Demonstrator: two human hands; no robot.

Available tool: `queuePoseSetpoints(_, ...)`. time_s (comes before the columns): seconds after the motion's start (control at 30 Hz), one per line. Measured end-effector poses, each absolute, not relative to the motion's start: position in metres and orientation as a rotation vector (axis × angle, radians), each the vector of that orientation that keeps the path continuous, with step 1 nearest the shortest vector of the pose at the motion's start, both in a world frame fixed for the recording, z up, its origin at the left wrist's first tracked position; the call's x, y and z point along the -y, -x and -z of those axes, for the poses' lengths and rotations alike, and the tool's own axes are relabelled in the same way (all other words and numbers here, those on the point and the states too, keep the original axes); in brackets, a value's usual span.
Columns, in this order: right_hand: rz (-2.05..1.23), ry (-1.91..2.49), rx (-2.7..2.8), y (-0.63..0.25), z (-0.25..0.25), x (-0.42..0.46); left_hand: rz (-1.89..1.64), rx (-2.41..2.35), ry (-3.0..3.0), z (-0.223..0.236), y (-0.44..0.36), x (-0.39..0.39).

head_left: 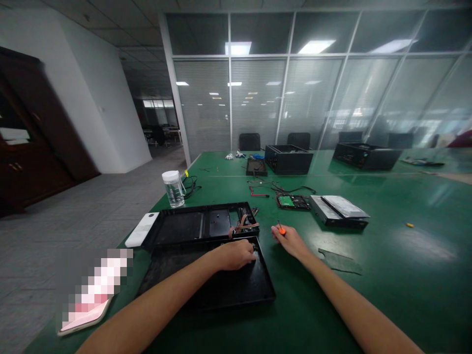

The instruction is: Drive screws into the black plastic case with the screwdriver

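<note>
My left hand reaches into the right part of a shallow black tray-like casing, its fingers curled together; whatever they pinch is hidden. Just to the right of the casing, my right hand is closed around a small screwdriver with an orange handle, its dark shaft pointing up. Behind the first casing lies a second black casing half, with ribbon-like coloured wires and small parts at its right end. A white panel sits at that casing's left end.
A clear bottle with a white lid stands back left, near black cables. A green circuit board, a silver-and-black drive box and a dark mesh sheet lie to the right. Black computer cases stand farther back.
</note>
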State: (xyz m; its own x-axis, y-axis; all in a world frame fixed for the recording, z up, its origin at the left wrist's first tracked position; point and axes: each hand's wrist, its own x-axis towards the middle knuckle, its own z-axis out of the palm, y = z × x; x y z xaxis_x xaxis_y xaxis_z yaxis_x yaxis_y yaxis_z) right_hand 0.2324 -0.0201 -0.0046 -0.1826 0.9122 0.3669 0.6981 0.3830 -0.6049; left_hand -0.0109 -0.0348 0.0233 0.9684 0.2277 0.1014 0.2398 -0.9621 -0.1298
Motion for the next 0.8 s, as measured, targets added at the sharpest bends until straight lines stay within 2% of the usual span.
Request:
queuePoseSetpoints(0.13,-0.373,1.358,1.994,-0.230,0.003,0.022,0.312,0.417,2.904,-0.017,0.008,0.033)
queuePoseSetpoints(0.3,-0.279,1.405,1.989,-0.231,-0.003,0.023,0.695,0.750,2.843,-0.004,-0.002,0.024)
queuePoseSetpoints(0.57,-0.261,1.472,1.889,-0.240,-0.008,0.019,0.723,0.762,2.918,0.009,-0.001,0.019)
queuePoseSetpoints(0.8,-0.593,1.450,1.775,-0.263,-0.014,0.013,0.802,0.702,2.910,0.008,0.001,0.020)
